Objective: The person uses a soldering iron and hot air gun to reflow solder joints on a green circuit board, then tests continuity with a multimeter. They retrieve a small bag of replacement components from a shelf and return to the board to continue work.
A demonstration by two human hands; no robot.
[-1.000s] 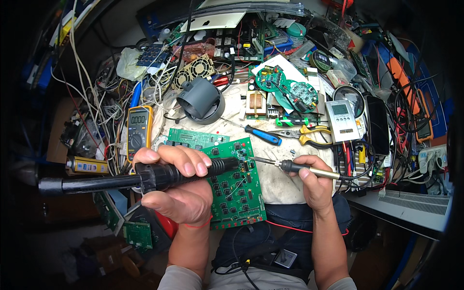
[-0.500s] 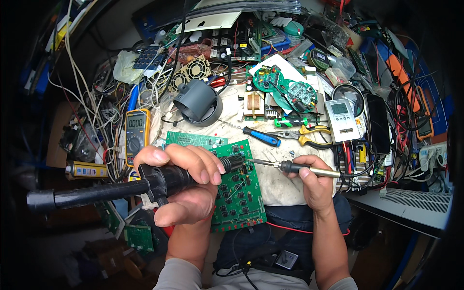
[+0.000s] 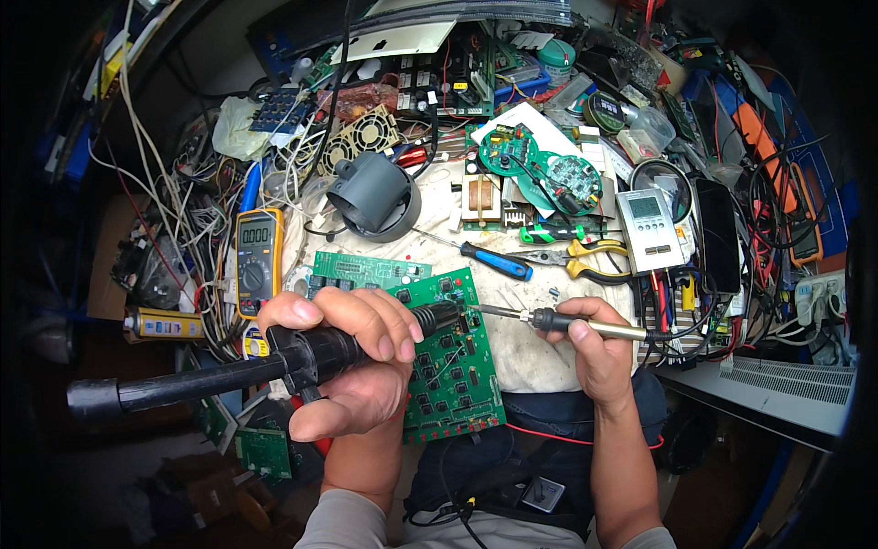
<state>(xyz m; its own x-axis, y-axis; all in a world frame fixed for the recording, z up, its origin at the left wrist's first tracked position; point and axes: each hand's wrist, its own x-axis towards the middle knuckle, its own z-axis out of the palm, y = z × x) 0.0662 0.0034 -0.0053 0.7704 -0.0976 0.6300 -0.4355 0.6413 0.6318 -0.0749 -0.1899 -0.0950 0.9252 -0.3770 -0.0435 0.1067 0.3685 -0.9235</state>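
Note:
My left hand is wrapped round a black desoldering pump, which lies slantwise across the view. The pump's ribbed nozzle end reaches over the upper part of a green circuit board with many black components. Between the fingers of my right hand is a soldering iron. Its metal tip points left and meets the board near the pump's nozzle; the exact contact is too small to make out. The board is tilted, its lower edge by my lap, and my left hand partly hides its left side.
Behind the board lie another green board, a blue-handled screwdriver and yellow-handled pliers. A yellow multimeter stands left, a grey round holder farther back. A white digital station sits right, among cables.
The desoldering pump and my left hand have shifted slightly, with the pump's rear end a little to the right and lower. The soldering iron has dropped slightly, its tip still at the board.

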